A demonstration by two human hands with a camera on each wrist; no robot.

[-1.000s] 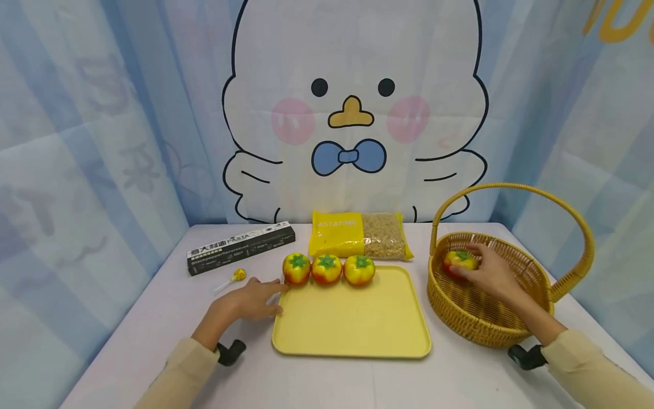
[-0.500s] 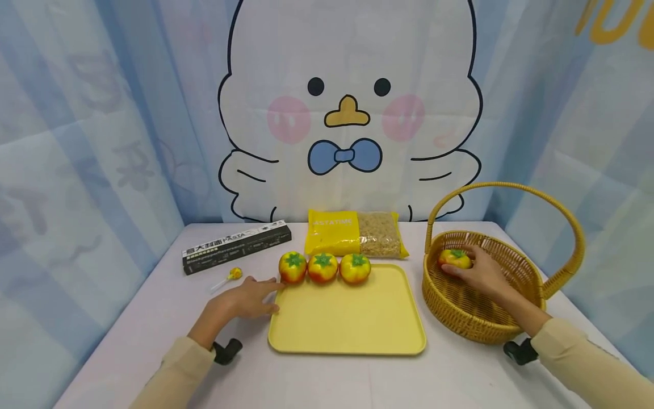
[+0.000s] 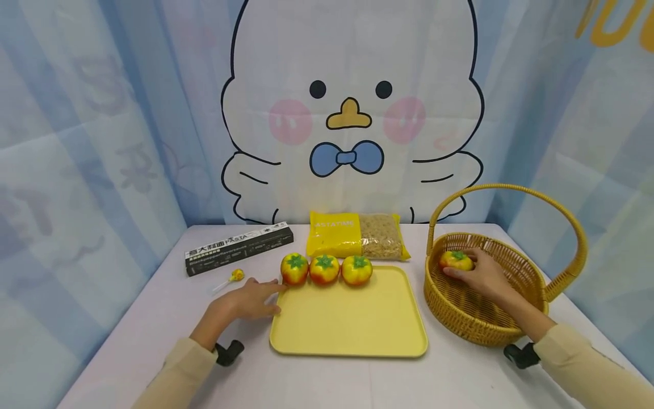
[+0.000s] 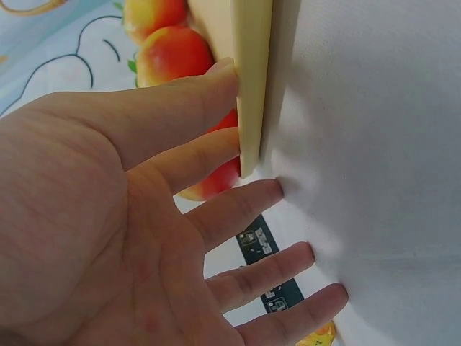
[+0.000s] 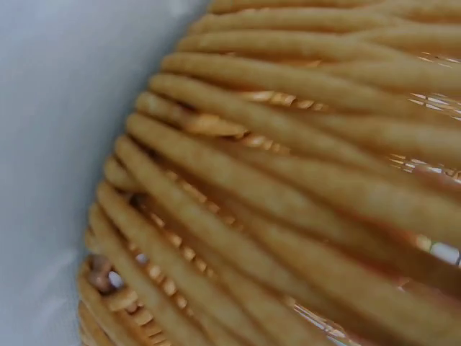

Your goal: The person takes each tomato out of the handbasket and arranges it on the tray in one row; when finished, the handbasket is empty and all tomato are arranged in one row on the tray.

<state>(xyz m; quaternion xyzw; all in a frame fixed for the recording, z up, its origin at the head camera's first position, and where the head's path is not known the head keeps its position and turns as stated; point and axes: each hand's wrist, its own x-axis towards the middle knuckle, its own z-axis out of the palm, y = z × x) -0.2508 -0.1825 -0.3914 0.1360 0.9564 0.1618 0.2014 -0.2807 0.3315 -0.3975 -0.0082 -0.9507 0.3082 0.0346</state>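
Note:
A yellow-and-red tomato [image 3: 456, 260] with a green star-shaped top lies inside the wicker basket [image 3: 460, 324], against its left side. My right hand [image 3: 485, 277] reaches over the basket and grips this tomato, thumb along its near side. In the right wrist view the basket's woven wall [image 5: 288, 173] fills most of the picture and hides that hand. My left hand [image 3: 250, 298] touches the left edge of the yellow tray [image 3: 352, 324]. Its thumb and index fingertip meet the tray's rim [image 4: 252, 86], while the other fingers spread out straight. Three matching tomatoes [image 3: 324, 269] line the tray's far left edge.
Behind the tray lies a yellow bag of pasta [image 3: 357, 236]. A black pasta box [image 3: 239, 248] sits at the back left, with a yellow lollipop [image 3: 236, 275] in front of it. The basket's tall handle [image 3: 511, 186] arches above the right hand.
My right thumb has slid farther left along the tomato, and the hand now sits closer round it. The left hand and the tray have stayed in place; the head view shifted slightly.

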